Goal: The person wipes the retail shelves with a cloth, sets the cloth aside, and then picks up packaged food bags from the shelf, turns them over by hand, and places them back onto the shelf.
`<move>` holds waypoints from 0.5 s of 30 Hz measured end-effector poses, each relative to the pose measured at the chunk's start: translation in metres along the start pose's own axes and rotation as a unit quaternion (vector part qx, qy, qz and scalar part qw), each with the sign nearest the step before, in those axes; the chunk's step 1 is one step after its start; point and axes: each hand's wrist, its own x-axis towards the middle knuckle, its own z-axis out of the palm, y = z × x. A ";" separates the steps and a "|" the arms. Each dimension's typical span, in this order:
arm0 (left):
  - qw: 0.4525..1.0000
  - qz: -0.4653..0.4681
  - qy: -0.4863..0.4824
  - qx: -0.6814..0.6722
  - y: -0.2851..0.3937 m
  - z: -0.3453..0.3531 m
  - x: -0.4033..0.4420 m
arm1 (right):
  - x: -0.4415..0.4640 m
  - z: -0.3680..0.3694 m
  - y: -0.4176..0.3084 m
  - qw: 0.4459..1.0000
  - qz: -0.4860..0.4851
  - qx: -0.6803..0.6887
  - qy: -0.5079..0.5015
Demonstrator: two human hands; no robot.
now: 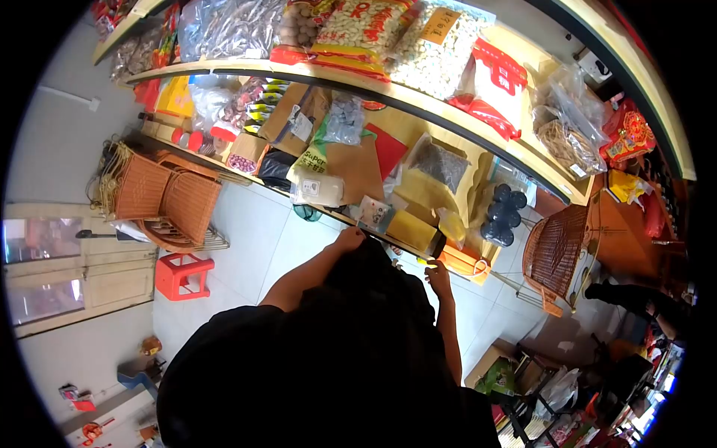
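Note:
At the front edge of the lower shelf point(418, 250), my left hand point(349, 240) is closed, and what it holds, if anything, is hidden by my dark clothing. To the right, my right hand point(438, 278) has its fingers apart beside the shelf's right end, near an orange item point(464, 263). Between the hands on the shelf lie a yellow pack point(411, 230) and a small clear packet point(373, 213). A whitish pack point(317, 188) sits further left, next to a brown paper bag point(357, 170).
The upper shelf point(336, 78) carries bagged dry goods and a red-and-white bag point(493, 86). Wicker chairs stand at left point(190, 205) and right point(553, 250). A red stool point(183, 276) is at left. Another person's dark-clothed limb point(631, 297) shows at the right.

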 end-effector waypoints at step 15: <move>0.992 -0.034 -0.120 -0.006 -0.046 -0.016 0.037 | 0.001 0.007 0.040 0.988 0.032 0.123 0.091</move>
